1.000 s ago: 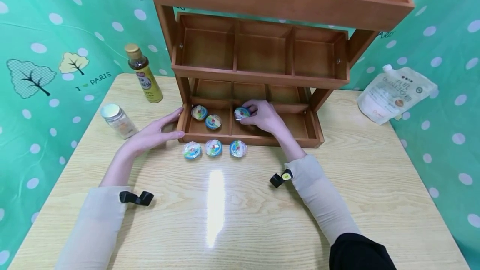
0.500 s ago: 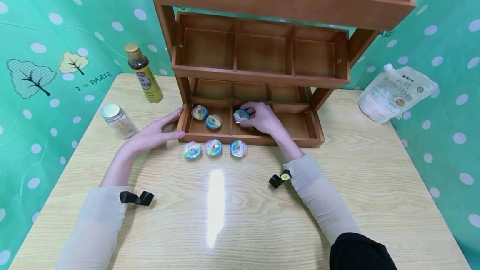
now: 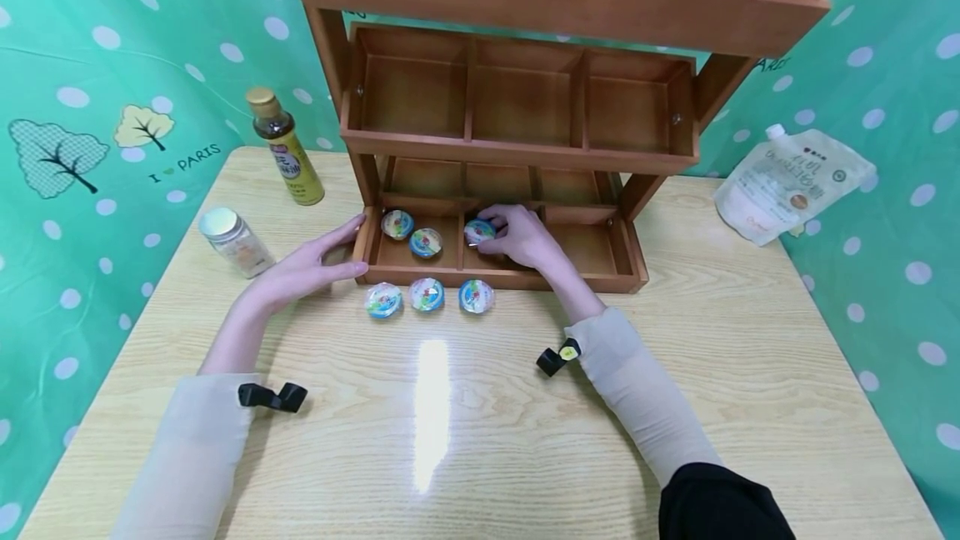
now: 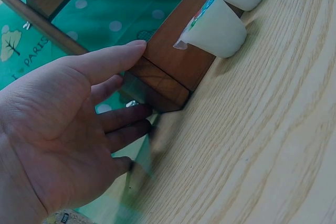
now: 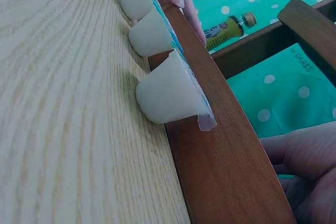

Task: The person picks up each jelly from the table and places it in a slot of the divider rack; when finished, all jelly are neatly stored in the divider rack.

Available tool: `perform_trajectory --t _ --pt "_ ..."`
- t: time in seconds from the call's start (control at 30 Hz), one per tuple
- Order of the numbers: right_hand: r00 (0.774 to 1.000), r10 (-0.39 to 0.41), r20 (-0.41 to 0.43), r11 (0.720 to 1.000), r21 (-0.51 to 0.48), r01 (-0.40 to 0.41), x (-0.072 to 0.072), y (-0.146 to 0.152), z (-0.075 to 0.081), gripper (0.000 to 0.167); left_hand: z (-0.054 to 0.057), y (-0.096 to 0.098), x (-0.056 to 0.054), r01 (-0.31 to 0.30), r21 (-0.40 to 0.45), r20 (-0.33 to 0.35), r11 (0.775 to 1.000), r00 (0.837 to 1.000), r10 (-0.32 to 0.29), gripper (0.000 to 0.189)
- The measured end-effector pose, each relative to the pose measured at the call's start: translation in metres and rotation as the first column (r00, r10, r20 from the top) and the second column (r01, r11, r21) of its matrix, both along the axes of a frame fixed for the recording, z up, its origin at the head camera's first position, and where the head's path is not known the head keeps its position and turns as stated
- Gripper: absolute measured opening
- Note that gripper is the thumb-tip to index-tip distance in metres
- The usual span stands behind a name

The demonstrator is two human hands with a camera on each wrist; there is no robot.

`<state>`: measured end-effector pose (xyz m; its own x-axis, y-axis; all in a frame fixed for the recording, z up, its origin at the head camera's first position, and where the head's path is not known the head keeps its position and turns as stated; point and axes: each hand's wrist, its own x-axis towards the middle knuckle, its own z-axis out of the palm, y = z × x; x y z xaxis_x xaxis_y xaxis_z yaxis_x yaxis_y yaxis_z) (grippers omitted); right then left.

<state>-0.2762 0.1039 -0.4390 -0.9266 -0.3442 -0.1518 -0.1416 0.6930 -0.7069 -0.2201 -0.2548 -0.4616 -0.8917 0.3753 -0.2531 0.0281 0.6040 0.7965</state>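
Note:
My right hand [image 3: 527, 238] pinches a small jelly cup [image 3: 478, 231] with a blue printed lid. It is in the bottom tier's middle compartment, near the left divider. Two similar cups [image 3: 426, 242] stand in the left compartment. Three more jelly cups [image 3: 427, 294] are lined up on the table along the front board of the wooden rack [image 3: 517, 279]; their white bodies show in the right wrist view. My left hand [image 4: 68, 124] rests against the rack's left end, thumb and fingers extended. In the right wrist view, the front board hides my right fingertips and the pinched cup.
Higher tiers [image 3: 525, 152] of the rack overhang the bottom one. A bottle with a yellow label [image 3: 294, 158] and a white-lidded jar [image 3: 238, 242] stand on the left. A white spouted pouch [image 3: 787, 186] leans against the patterned cloth at right.
My right hand has shifted slightly left with the jelly cup, toward the compartment's left divider. My left hand stays at the rack's end.

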Motion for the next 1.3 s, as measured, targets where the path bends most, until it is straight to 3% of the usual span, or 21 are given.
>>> perform_trajectory --t 0.3,0.6,0.97,1.3 --pt "1.000 0.005 -0.005 1.000 -0.005 -0.005 0.002 0.007 0.001 0.056 0.001 0.002 0.000 -0.009 0.011 -0.014 1.000 1.000 0.009 0.082" --pt "0.990 -0.018 -0.140 0.998 -0.054 0.011 0.015 0.020 0.009 0.047 0.003 0.002 0.000 -0.007 0.012 -0.012 1.000 1.000 0.007 0.083" --pt "0.945 -0.023 -0.325 0.980 -0.194 -0.042 0.047 0.027 0.006 0.033 0.003 0.000 0.002 -0.008 0.001 -0.019 1.000 1.000 0.008 0.084" --pt "0.954 0.031 -0.299 0.958 -0.264 -0.113 0.076 0.029 0.010 0.025 0.002 0.001 0.002 -0.002 0.000 -0.013 1.000 1.000 0.002 0.086"
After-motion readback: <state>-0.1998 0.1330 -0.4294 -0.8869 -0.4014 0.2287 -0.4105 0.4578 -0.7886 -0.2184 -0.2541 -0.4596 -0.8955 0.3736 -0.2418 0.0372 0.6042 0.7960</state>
